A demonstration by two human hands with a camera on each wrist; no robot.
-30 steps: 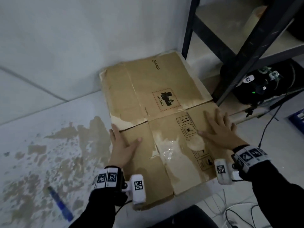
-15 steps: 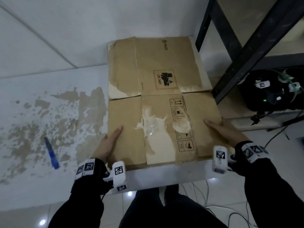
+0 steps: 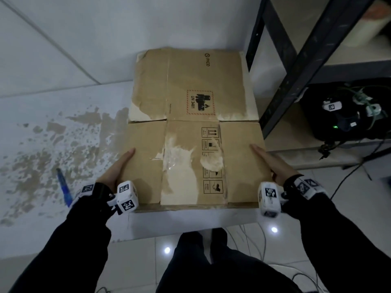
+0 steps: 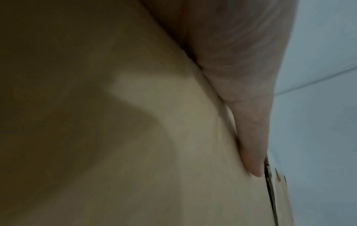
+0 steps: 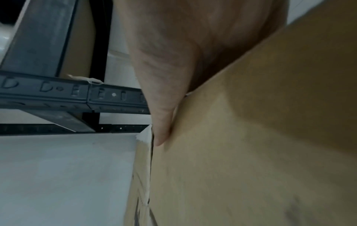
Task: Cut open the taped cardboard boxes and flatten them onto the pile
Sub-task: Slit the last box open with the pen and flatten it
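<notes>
Left hand [image 3: 118, 168], right hand [image 3: 273, 163] flank flattened box [image 3: 190, 132] edges.

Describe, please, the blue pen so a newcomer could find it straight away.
Start at the flattened cardboard beside the black shelf frame. Look left, past the left hand, to the brown-stained white surface. The pen lies there alone, slim and blue.
</notes>
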